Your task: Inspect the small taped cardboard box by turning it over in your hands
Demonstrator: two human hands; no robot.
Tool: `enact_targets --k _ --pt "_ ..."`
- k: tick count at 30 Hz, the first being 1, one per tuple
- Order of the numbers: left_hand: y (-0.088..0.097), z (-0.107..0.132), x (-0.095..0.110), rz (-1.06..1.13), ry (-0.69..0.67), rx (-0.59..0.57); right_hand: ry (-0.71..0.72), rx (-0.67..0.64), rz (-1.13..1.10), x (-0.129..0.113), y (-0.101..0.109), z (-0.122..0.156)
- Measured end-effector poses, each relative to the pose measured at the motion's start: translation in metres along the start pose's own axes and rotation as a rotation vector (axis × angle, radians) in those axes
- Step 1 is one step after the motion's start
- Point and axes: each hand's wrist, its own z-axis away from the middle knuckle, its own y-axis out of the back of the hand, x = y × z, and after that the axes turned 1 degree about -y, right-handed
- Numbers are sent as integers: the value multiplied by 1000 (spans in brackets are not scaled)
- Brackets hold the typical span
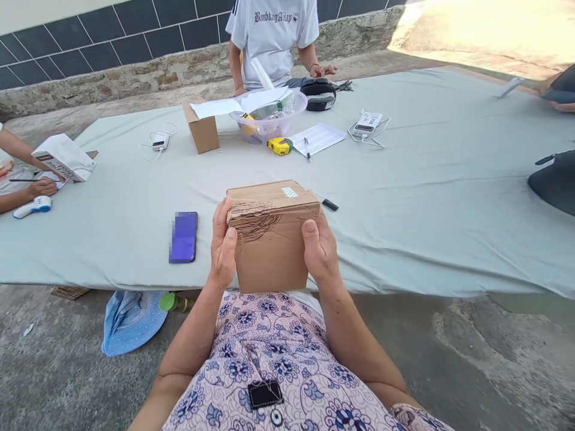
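Observation:
A brown cardboard box (272, 257) is held between my two hands at the table's near edge. Dark scribbled lines cross its upper left part, and a small pale sticker (290, 192) is on its top face. My left hand (223, 242) grips the left side, thumb on the near face. On the right side my right hand (321, 242) presses the same way. Most of the fingers are hidden behind the box. Just beyond my right hand lies a small black strip (330, 205). A phone with a purple screen (184, 237) rests left of my left hand.
Across the cloth-covered table (426, 197) are a plastic basin (269, 123), a yellow tape measure (279, 146), paper with a pen (318, 140), another carton (204, 133) and power banks. People sit at the far side and left. A blue hat (130, 323) lies below.

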Motion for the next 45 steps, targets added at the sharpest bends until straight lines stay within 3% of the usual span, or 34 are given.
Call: enact_targets --k 11,17,25,36,42,45 --pt "1 5 -20 137 59 11 -25 17 -150 15 -6 2" --pt "-9 8 -14 376 215 13 -83 -2 -219 18 -7 2" --pt "-6 8 -15 461 223 -17 -74 -4 -202 18 -7 3" --pt "2 9 -24 461 288 -77 -24 -60 -283 32 -8 4" --pt "-6 12 -12 305 200 -86 -57 14 -279 47 6 3" --pt "-13 10 3 238 134 -37 -76 20 -285 61 17 4"
